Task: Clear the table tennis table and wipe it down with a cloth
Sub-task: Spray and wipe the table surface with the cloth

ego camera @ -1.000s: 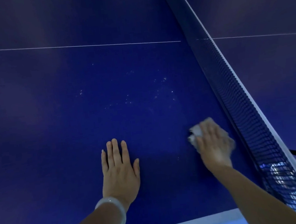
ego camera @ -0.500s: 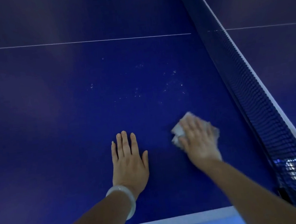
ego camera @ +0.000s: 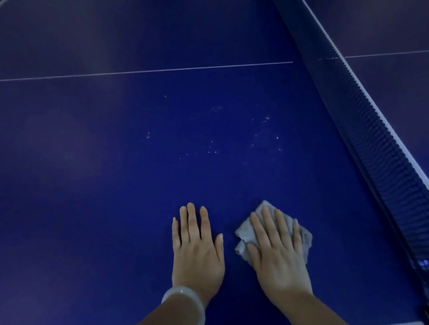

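Leftward now — cloth (ego camera: 272, 231) under fingers (ego camera: 267, 220)

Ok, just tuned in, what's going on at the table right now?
A person is wiping the blue table near its edge. The right hand presses a grey cloth flat on the surface, fingers straight. The left hand rests flat beside it, a pale bangle on that wrist. The net runs along to the right. A scatter of light specks beyond the hands is not yet wiped. Nothing else shows on the table.
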A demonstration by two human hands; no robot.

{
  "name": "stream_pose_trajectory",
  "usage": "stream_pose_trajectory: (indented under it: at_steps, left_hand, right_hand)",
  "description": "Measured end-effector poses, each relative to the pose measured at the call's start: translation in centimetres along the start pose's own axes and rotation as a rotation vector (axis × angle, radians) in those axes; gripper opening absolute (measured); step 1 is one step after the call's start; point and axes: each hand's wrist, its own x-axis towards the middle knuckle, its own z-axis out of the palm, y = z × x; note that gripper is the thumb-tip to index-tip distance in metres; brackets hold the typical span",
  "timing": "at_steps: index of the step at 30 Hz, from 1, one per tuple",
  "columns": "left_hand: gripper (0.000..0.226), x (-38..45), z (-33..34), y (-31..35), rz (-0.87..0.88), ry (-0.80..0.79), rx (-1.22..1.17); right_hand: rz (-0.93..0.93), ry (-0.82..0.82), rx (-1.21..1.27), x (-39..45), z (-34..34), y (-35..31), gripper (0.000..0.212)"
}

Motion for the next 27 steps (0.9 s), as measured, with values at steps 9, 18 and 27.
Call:
stream_pose_trajectory:
  at_steps: [9,18,27]
  left_hand:
    - [0.063,0.1,-0.8,0.1,0.004,-0.025,0.019]
    - [0.072,1.3,-1.7,-1.2,0.032,-0.107,-0.039]
    - [0.078,12.7,-2.9,-1.4,-0.035,-0.046,-0.069]
  right_hand:
    - [0.293,0.012,0.030,10.8,-1.7,6.8,0.063]
    - [0.430,0.016,0.026,9.8,-1.8,5.5,0.060]
    - [0.525,0.024,0.013,10.7,-1.7,6.0,0.061]
